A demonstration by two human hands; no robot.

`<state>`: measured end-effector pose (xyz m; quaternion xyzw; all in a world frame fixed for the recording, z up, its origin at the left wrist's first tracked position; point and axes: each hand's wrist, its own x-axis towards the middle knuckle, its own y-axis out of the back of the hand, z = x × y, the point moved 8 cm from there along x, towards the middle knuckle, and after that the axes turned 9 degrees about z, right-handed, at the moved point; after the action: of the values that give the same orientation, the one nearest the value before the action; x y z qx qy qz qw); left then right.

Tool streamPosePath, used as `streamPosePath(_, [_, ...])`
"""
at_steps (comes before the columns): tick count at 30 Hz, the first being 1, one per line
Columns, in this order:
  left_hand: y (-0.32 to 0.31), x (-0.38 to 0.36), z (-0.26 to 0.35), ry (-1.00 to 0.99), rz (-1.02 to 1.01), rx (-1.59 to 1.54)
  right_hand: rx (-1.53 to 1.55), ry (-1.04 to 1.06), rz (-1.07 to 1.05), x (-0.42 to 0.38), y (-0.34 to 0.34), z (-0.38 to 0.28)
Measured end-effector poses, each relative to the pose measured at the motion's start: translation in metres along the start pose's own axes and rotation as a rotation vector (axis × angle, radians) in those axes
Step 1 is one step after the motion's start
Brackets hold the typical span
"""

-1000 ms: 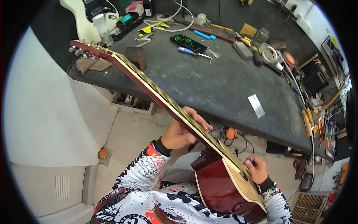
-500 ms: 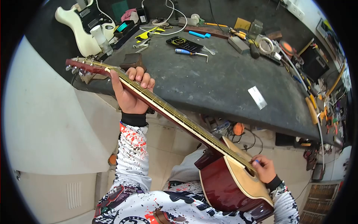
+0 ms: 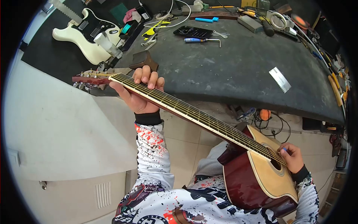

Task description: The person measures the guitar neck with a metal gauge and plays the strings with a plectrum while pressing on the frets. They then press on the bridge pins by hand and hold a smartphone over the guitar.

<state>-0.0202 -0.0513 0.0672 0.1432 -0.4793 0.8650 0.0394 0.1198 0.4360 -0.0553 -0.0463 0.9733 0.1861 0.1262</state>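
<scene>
The left hand (image 3: 138,93) is grasping the guitar neck (image 3: 186,110) near the headstock (image 3: 89,78), while the right hand (image 3: 292,156) is pinching a blue pick (image 3: 284,149) above the sound hole (image 3: 276,163).

Dark grey workbench (image 3: 238,74) cluttered with tools, pale tiled floor (image 3: 186,149) below, white wall (image 3: 56,127) left

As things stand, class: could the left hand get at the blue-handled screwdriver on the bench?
Probably not yet. The left hand is wrapped round the guitar neck, and the screwdriver lies well beyond it across the bench; nothing blocks the way otherwise.
</scene>
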Motion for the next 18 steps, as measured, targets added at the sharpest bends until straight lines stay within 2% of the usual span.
streamPosePath(2, [0.000,0.000,-0.001,0.013,-0.008,0.030,0.010,0.036,-0.008,0.003,0.000,0.007])
streamPosePath(4, [0.000,0.001,-0.001,0.014,-0.033,0.003,-0.147,-0.215,0.065,0.006,0.010,0.035])
streamPosePath(5, [0.001,0.001,-0.001,0.013,-0.034,0.002,-0.148,-0.213,0.066,0.008,0.013,0.040])
streamPosePath(8, [0.001,0.001,0.001,0.011,-0.052,0.025,-0.335,-0.139,0.164,0.013,0.025,0.036])
streamPosePath(10, [0.001,0.002,0.002,-0.024,0.008,0.024,-0.136,-0.118,0.080,0.010,0.012,0.019])
streamPosePath(11, [-0.004,0.002,-0.001,-0.020,0.006,0.025,-0.133,-0.120,0.083,0.009,0.008,0.011])
streamPosePath(13, [-0.002,0.004,0.003,-0.150,0.146,0.029,-0.047,0.059,0.011,0.007,-0.005,-0.024])
streamPosePath(14, [0.004,0.005,0.005,-0.148,0.146,0.029,-0.047,0.057,0.013,0.005,-0.008,-0.034])
streamPosePath(16, [0.004,0.007,0.005,-0.018,-0.087,-0.025,0.082,0.097,-0.103,0.001,-0.022,-0.057])
streamPosePath(17, [0.000,0.006,0.006,-0.029,-0.083,-0.019,0.081,0.085,-0.098,0.003,-0.023,-0.061])
streamPosePath(18, [-0.006,0.005,0.006,-0.032,-0.079,-0.018,0.039,0.168,-0.134,0.002,-0.026,-0.071])
